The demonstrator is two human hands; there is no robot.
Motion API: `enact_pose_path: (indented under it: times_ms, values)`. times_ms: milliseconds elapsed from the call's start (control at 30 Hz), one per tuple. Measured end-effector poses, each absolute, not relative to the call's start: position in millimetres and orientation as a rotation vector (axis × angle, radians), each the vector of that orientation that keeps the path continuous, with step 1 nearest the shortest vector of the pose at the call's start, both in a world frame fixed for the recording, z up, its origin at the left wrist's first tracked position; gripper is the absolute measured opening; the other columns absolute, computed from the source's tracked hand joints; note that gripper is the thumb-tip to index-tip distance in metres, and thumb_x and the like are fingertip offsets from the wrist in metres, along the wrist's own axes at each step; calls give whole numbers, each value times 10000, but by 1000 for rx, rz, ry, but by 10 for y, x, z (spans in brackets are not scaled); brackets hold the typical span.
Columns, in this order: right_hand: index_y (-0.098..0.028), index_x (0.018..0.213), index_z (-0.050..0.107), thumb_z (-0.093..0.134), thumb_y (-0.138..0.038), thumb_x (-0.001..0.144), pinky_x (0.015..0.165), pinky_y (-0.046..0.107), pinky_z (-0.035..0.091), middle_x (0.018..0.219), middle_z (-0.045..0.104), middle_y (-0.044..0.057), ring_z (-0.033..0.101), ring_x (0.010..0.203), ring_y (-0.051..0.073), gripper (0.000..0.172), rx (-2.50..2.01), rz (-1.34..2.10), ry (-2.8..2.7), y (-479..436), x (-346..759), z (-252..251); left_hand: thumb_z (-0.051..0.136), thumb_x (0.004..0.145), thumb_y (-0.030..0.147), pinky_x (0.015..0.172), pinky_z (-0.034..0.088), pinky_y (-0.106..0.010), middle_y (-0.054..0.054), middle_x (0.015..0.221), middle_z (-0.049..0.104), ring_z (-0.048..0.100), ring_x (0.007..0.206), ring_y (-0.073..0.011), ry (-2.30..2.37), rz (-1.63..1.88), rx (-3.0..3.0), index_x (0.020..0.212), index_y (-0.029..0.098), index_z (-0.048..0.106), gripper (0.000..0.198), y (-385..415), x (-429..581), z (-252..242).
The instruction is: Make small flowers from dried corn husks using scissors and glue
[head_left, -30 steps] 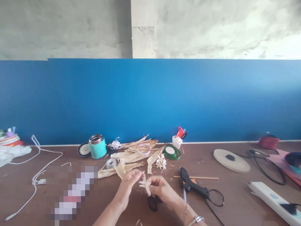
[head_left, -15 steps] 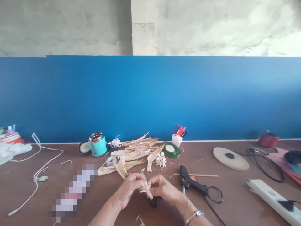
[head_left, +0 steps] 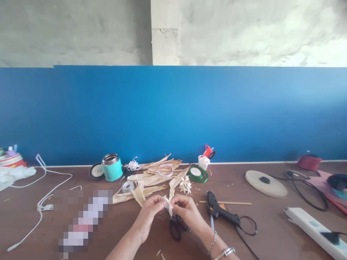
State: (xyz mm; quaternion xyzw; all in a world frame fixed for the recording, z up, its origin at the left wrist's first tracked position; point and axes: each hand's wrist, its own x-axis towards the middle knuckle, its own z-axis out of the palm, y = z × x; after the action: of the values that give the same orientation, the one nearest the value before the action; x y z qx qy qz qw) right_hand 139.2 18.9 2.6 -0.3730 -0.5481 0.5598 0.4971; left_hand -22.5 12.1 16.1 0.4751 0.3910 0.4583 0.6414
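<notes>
My left hand (head_left: 149, 211) and my right hand (head_left: 184, 210) meet low in the middle of the brown table (head_left: 271, 234). Both pinch a small pale husk flower (head_left: 169, 206) held between the fingertips. Black-handled scissors (head_left: 176, 226) lie on the table just under my right hand. A pile of dried husk strips (head_left: 151, 178) lies just beyond the hands, with a finished white husk flower (head_left: 185, 185) beside it.
A black glue gun (head_left: 221, 212) with its cord and a thin wooden stick (head_left: 227, 203) lie right of my hands. Farther back stand a teal jar (head_left: 112, 168), green ribbon roll (head_left: 197, 174), a white cup of pens (head_left: 204, 162). White round plate (head_left: 265, 183), power strip (head_left: 314, 228) on the right; white cable (head_left: 40, 202) left.
My hands have lifted slightly and moved away from me with the husk flower, uncovering the scissors beneath. The flower has been turned between the fingertips.
</notes>
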Motion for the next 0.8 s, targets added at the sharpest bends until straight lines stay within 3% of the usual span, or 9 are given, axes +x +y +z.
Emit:
enact_pose_path:
  times_ms: [400,567,800]
  values:
    - [-154,645,635,807,-425,542,505,201,316,556,526,-36,402,511,74,337,-886,1464,-1104,142,1327,52,644,752,346,699,371,-267,15,644,591,494,669,-141,849,1173,1067,641,170,569,220,62,-115,120]
    - [-152,662,633,792,-475,548,523,209,343,577,552,-24,441,523,84,378,-903,1471,-1158,146,1337,36,628,742,331,683,367,-263,12,645,584,495,665,-144,847,1133,1082,642,167,580,197,84,-135,86]
    - [-162,731,641,717,-404,659,518,221,365,611,581,-8,465,530,106,264,-1040,1161,-1449,164,1343,-5,655,691,321,697,370,-268,21,637,596,514,671,-152,962,1149,1053,624,172,583,179,61,-114,163]
